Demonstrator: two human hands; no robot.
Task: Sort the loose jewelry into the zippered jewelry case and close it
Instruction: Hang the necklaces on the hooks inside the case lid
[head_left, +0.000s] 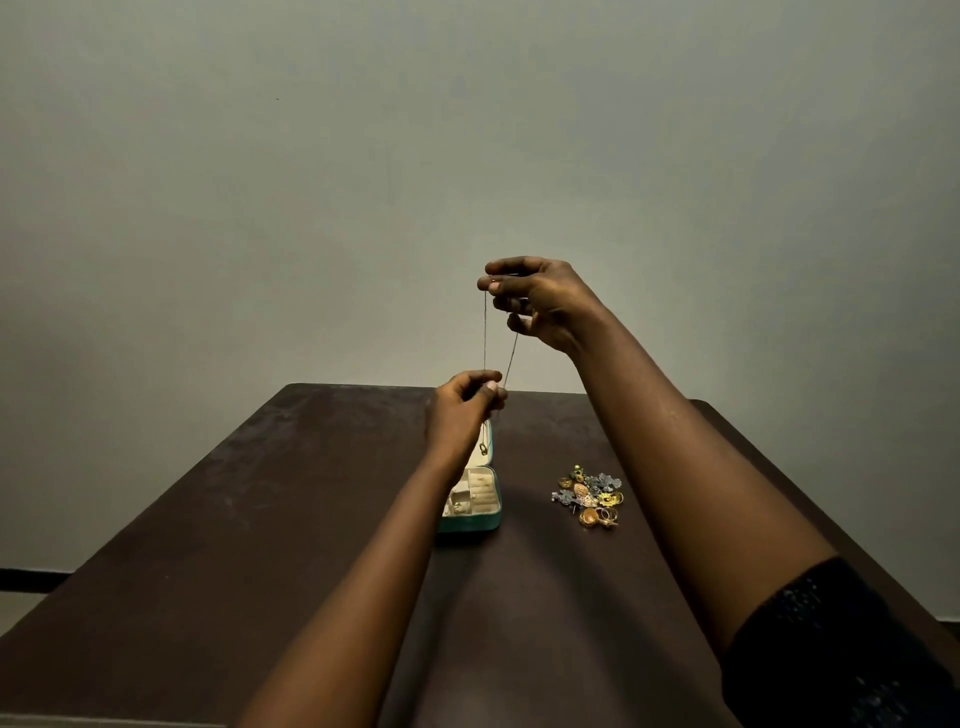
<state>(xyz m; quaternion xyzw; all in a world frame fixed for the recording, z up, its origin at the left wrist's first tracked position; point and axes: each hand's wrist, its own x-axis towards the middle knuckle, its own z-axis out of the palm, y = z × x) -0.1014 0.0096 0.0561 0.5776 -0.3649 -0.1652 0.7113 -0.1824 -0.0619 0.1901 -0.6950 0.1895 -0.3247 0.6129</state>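
Right hand, raised, pinches the top of a thin chain; left hand pinches it lower, above the open case toward the table's far edge. Loose pile lies nearer the right edge. Risk: slack chain knots or snags on the case; its lower end possibly dangles there, unclear.

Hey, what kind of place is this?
Likely a plain indoor room, maybe a home: a dark table against a bare grey wall, holding an open jewelry case and loose jewelry.

1 left hand, 1 right hand, 1 chain, 1 jewelry case, 1 jewelry pile.
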